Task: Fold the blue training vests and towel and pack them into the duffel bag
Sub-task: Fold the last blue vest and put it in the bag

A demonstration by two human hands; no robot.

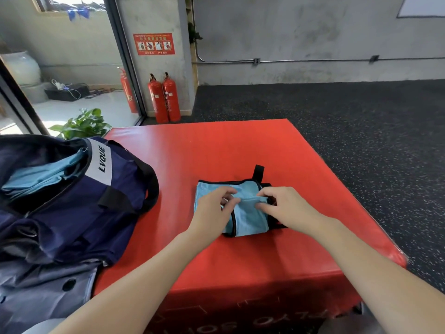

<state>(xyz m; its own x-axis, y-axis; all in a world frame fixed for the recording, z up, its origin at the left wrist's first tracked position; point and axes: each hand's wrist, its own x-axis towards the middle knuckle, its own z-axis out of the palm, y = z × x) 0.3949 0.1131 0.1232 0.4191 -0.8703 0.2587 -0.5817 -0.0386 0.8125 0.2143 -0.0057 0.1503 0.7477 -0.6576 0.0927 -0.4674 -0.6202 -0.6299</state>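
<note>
My left hand [212,208] and right hand [277,206] pinch the folded blue training vest [248,218] on the red worktop [216,150], fingers grasping cloth to hold the creases; open duffel bag [72,189] waits beside.

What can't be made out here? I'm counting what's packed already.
Head view only:
- Duffel bag contents: light blue fabric shows at the opening; its rim and the left frame edge hide the rest, so no count.
- Vest middle: covered by left hand and right hand.
- Towel: cannot tell it apart.
</note>
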